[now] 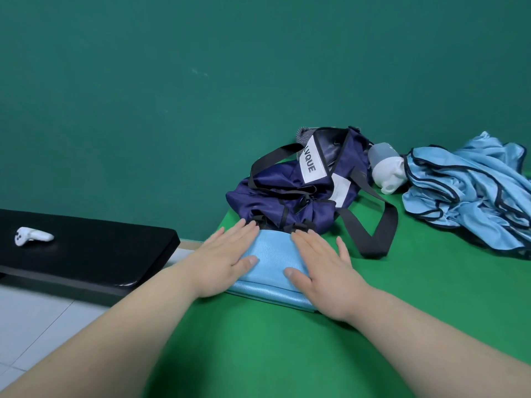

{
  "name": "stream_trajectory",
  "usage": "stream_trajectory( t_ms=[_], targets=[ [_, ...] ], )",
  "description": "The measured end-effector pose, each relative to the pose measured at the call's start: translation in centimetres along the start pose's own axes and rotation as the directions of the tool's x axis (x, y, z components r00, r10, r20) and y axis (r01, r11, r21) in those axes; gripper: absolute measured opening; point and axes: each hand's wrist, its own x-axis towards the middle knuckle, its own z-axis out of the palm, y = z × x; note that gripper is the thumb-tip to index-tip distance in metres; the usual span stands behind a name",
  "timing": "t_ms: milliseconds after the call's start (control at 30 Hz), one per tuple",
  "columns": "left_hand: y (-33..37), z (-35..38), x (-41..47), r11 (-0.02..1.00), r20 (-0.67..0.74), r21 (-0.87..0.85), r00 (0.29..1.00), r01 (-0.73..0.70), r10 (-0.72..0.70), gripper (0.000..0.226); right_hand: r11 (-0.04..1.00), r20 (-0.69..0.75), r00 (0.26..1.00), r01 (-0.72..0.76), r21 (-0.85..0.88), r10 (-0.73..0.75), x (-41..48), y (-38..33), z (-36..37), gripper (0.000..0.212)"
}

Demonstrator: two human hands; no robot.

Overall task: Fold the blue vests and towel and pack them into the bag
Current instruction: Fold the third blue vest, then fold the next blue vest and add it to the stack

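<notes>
L hand (227, 264) & R hand (323, 272) flat, fingers straight, pressing folded blue cloth (271, 261) against navy bag (287, 193), center frame; bag contents unseen.

Staged lab/studio setup: green-covered worktop (287, 354), bare teal wall (201, 81), white handheld controller (31, 236) on second black worktop (94, 254), tiled floor (43, 317).

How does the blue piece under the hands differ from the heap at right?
The folded piece lies flat under the left hand and right hand; the vest heap is crumpled, untouched. The folded piece shows no trim; the vest heap has dark edging. Both are light blue.
</notes>
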Motion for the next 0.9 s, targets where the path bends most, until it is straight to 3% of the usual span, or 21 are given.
stream_trajectory(
  t_ms=[100,233,533,767,900],
  targets=[
    [0.7,-0.9,-0.5,0.992,-0.067,0.103,0.995,0.079,-0.072,0.094,0.998,-0.008,1.000,-0.020,0.067,0.021,-0.7,0.7,-1.2,0.072],
    [4.0,-0.8,-1.7,0.977,-0.233,0.148,0.965,0.155,-0.118,0.091,0.982,-0.121,0.988,-0.069,0.177,0.092,-2.6,2.6,-2.9,0.070],
    [15.9,2.0,0.5,0.994,-0.202,0.059,0.974,-0.087,0.097,0.079,0.966,-0.170,0.954,-0.229,0.116,0.247,-8.4,10.1,-6.6,0.066],
    [22.7,4.0,5.9,0.979,-0.224,0.144,0.959,-0.145,0.175,0.083,0.912,-0.204,0.889,-0.394,0.115,0.410,-12.7,18.1,-10.1,0.067],
    [26.2,5.1,9.6,0.987,-0.248,0.040,0.956,-0.154,0.159,0.088,0.889,-0.224,0.861,-0.453,0.072,0.457,-13.9,22.3,-12.2,0.068]
  ],
)
